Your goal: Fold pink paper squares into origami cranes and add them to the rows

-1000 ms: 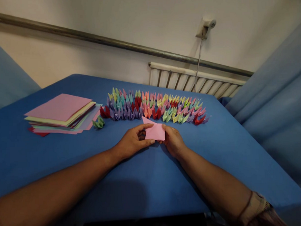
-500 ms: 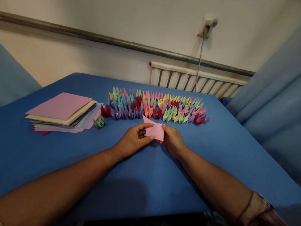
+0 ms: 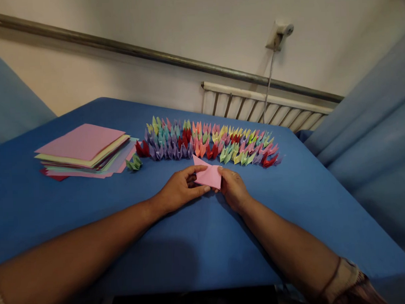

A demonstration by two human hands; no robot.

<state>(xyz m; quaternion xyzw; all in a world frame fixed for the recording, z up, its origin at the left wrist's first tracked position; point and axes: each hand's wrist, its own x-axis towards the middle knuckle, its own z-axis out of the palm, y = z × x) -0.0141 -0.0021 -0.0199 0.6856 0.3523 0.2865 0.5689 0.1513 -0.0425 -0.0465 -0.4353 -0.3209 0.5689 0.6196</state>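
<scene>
A partly folded pink paper (image 3: 209,175) is held just above the blue table (image 3: 199,241), near its middle. My left hand (image 3: 179,189) pinches its left side between thumb and fingers. My right hand (image 3: 233,188) grips its right edge with closed fingers. Just behind the paper stand rows of several small folded paper pieces (image 3: 209,143) in many colours. A single green folded piece (image 3: 134,163) lies apart to their left.
A stack of coloured paper sheets (image 3: 84,151) with a pink one on top lies at the left of the table. Behind the table run a metal rail (image 3: 159,59) and a white radiator (image 3: 264,107). Blue cloth (image 3: 370,119) hangs at the right.
The pink paper has tilted slightly and been drawn a little flatter between the hands; both hands stay in nearly the same place.
</scene>
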